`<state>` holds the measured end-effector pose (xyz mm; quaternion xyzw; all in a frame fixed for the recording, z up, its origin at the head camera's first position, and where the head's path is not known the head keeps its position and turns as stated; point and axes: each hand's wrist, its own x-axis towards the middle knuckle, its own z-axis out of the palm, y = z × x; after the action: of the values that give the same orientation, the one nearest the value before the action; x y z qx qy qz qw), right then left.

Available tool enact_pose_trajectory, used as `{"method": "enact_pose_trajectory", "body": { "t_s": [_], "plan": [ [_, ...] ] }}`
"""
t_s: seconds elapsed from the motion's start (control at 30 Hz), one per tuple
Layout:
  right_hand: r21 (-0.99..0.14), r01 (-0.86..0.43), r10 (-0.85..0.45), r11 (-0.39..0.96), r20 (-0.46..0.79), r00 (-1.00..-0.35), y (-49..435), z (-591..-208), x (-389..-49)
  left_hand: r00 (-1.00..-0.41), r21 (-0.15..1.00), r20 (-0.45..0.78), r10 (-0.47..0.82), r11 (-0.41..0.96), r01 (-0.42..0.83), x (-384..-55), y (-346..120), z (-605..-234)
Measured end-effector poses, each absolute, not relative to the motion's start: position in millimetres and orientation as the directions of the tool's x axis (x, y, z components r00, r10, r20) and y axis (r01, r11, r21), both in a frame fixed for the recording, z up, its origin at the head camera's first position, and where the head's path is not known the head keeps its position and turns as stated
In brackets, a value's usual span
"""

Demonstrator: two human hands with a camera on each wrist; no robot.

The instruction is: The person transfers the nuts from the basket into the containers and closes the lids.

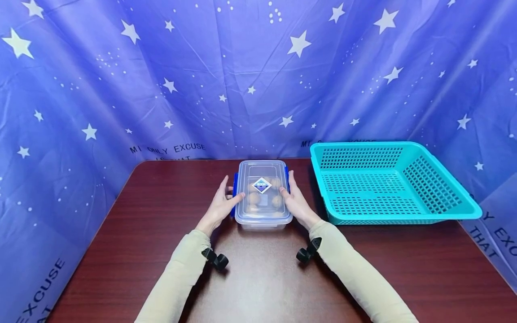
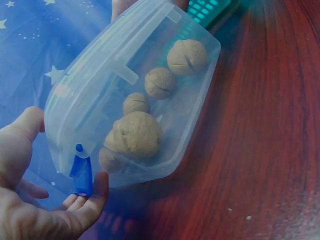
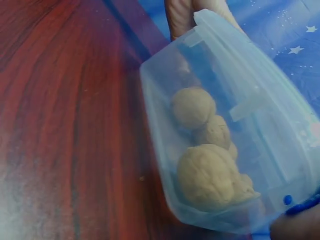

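A clear plastic food container (image 1: 261, 215) with a lid and blue side clips sits on the table between both hands. Several walnuts (image 2: 137, 134) lie inside it, also visible through its wall in the right wrist view, where one large walnut (image 3: 207, 175) is nearest. My left hand (image 1: 220, 202) holds the container's left side, thumb on the lid's edge and fingers by the blue clip (image 2: 81, 175). On the opposite side my right hand (image 1: 300, 202) grips it, thumb over the lid edge; most of its fingers are hidden behind the box.
A turquoise plastic basket (image 1: 440, 211) with perforated walls stands to the right, near my right hand. Behind the dark red wooden table (image 1: 161, 193) hangs a blue curtain (image 1: 226, 67) with stars. Small black wrist cameras hang from both sleeves.
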<state>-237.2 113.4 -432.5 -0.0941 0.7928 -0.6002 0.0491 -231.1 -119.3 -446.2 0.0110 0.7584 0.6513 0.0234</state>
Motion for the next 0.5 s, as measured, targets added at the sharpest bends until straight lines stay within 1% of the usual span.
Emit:
{"method": "enact_pose_trajectory", "body": {
  "t_s": [0.13,0.33,0.5],
  "plan": [
    [-0.934,-0.166,-0.188,0.316,0.11,-0.976,110.2,-432.3,-237.7,-0.999,0.991,-0.02,0.038,0.136,-0.015,-230.7,-118.6,-445.4],
    [-0.939,-0.175,-0.152,0.298,0.134,-0.979,110.7,-438.2,-239.7,-0.999,0.995,-0.041,0.003,0.091,-0.04,-228.4,-115.1,-441.5],
    [-0.947,-0.16,-0.128,0.279,0.128,-0.983,110.0,-439.1,-239.5,-0.998,0.998,-0.054,-0.018,0.012,-0.055,-228.9,-113.4,-441.4]
  ]
}}
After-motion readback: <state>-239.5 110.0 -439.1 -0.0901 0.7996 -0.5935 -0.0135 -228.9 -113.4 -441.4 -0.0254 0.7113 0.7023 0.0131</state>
